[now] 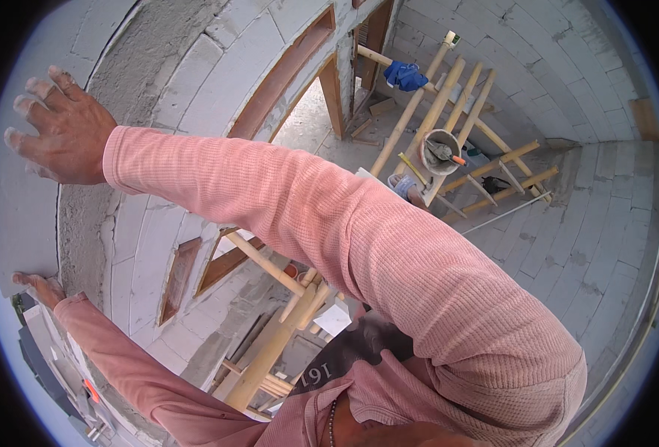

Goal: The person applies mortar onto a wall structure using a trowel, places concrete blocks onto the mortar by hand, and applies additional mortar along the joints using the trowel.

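Note:
A long pale grey block [20, 223] lies along the top of the wall at the far left, beside a strip of rough grey mortar [83, 238]. Stretched across the view, my right arm in a pink sleeve ends in my right hand [65, 130], open on the block's upper surface with dusty fingers spread. My left hand [40, 289] touches the near end of the same block. Its fingers look extended against that end, partly hidden by the edge. Neither hand wraps around anything.
Below me stands wooden pole scaffolding [411, 123], bearing a mortar bucket [441, 151] with an orange-handled trowel. A blue cloth [405, 75] hangs on a pole. A sandalled foot [407, 188] is on the boards. Block walls [568, 231] and framed openings [296, 67] surround this space. An orange-handled tool [89, 391] lies lower left.

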